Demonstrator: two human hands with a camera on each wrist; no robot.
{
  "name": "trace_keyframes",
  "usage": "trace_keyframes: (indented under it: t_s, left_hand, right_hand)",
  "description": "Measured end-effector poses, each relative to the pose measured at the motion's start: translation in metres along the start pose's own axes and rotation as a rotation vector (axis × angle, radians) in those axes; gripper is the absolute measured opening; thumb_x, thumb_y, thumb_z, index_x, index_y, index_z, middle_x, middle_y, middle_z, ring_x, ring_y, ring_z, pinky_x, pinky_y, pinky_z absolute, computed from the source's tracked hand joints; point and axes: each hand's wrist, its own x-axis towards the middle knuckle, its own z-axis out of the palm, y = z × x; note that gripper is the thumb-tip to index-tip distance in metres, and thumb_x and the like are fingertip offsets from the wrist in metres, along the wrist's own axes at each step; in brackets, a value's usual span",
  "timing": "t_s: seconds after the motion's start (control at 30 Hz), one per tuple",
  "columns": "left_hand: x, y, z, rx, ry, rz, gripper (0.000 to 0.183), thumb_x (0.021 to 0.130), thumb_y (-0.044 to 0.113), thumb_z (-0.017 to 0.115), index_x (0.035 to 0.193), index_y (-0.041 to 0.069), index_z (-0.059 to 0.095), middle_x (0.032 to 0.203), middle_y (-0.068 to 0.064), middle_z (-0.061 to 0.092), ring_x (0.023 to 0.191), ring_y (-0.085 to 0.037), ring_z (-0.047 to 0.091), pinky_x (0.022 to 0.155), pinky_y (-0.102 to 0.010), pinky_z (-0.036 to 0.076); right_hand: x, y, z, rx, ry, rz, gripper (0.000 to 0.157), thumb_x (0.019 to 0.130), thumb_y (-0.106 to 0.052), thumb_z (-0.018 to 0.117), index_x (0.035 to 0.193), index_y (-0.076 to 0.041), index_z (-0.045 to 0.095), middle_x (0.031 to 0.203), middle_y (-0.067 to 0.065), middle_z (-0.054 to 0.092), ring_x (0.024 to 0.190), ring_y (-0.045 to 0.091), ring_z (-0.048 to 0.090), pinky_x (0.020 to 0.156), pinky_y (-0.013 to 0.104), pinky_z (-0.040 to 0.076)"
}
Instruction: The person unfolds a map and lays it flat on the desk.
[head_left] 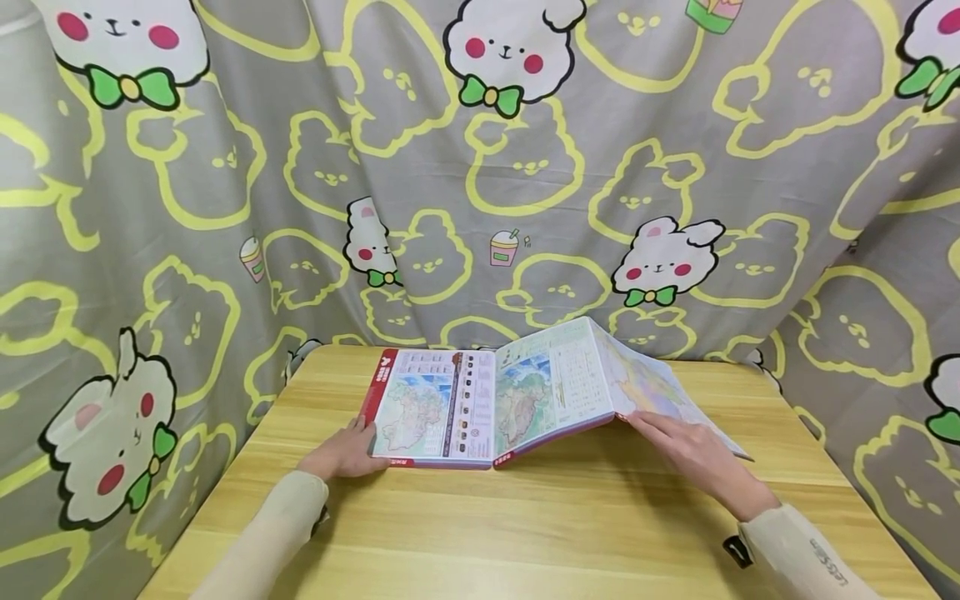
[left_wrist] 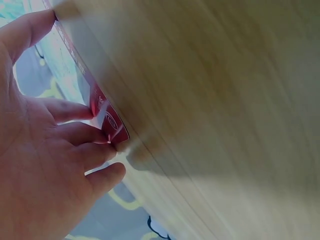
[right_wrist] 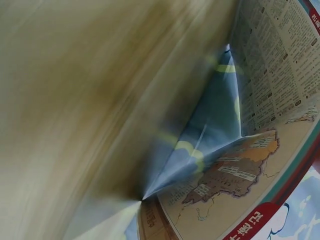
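Note:
A laminated folding map with red borders lies partly unfolded on the wooden table. Its left panels are flat, while the panels to the right rise into a ridge. At the left border, my left hand rests with its fingertips touching the red edge. In the left wrist view that hand's thumb and fingers are spread along the edge. My right hand holds the near end of the raised fold, its thumb hidden. The right wrist view shows the map's printed underside, but not the hand.
The wooden table extends in front of the map. A grey curtain with rabbit and yellow outline patterns hangs behind the table and along both sides. A dark strap piece shows by the right sleeve.

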Motion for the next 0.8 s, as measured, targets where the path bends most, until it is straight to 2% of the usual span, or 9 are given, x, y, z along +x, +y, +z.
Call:
trace_keyframes:
  t_s: [0.23, 0.6, 0.67, 0.73, 0.8]
  left_hand:
    - [-0.002, -0.005, -0.001, -0.015, 0.005, 0.002, 0.093, 0.082, 0.051, 0.064, 0.142, -0.011, 0.029, 0.148, -0.035, 0.016, 0.135, -0.049, 0.019, 0.105, -0.058, 0.024]
    - [-0.003, -0.007, -0.004, 0.003, 0.006, 0.012, 0.093, 0.083, 0.052, 0.062, 0.141, -0.013, 0.029, 0.147, -0.036, 0.018, 0.135, -0.049, 0.018, 0.107, -0.057, 0.020]
    - [-0.003, -0.007, -0.004, -0.009, 0.003, 0.006, 0.095, 0.082, 0.053, 0.062, 0.141, -0.013, 0.029, 0.146, -0.037, 0.018, 0.135, -0.050, 0.017, 0.107, -0.058, 0.019]
    - [-0.003, -0.007, -0.004, -0.017, 0.001, -0.009, 0.096, 0.082, 0.055, 0.062, 0.142, -0.012, 0.028, 0.147, -0.037, 0.017, 0.136, -0.049, 0.016, 0.107, -0.058, 0.019]
    - [-0.002, -0.007, -0.003, -0.019, 0.003, -0.016, 0.097, 0.082, 0.056, 0.062, 0.142, -0.013, 0.028, 0.146, -0.037, 0.017, 0.136, -0.050, 0.016, 0.107, -0.058, 0.019]
  right_hand:
    - [-0.006, -0.001, 0.005, 0.021, -0.031, 0.016, 0.047, 0.106, -0.019, 0.021, 0.121, -0.002, 0.062, 0.113, 0.010, 0.066, 0.091, 0.025, 0.066, 0.051, 0.036, 0.051]
    - [-0.015, -0.002, 0.009, 0.050, -0.153, 0.057, 0.054, 0.105, -0.019, 0.012, 0.127, -0.005, 0.059, 0.120, 0.009, 0.063, 0.096, 0.025, 0.065, 0.057, 0.037, 0.052]
    - [-0.017, -0.002, 0.010, 0.058, -0.172, 0.063, 0.048, 0.103, -0.014, 0.018, 0.128, -0.006, 0.059, 0.121, 0.009, 0.063, 0.097, 0.026, 0.064, 0.059, 0.039, 0.053]
    - [-0.019, -0.002, 0.010, 0.068, -0.202, 0.069, 0.045, 0.096, -0.006, 0.028, 0.128, -0.006, 0.059, 0.122, 0.009, 0.063, 0.098, 0.026, 0.064, 0.062, 0.040, 0.053]
    - [-0.021, -0.003, 0.010, 0.074, -0.235, 0.077, 0.050, 0.084, 0.001, 0.037, 0.129, -0.007, 0.058, 0.122, 0.009, 0.062, 0.098, 0.026, 0.064, 0.065, 0.041, 0.054]
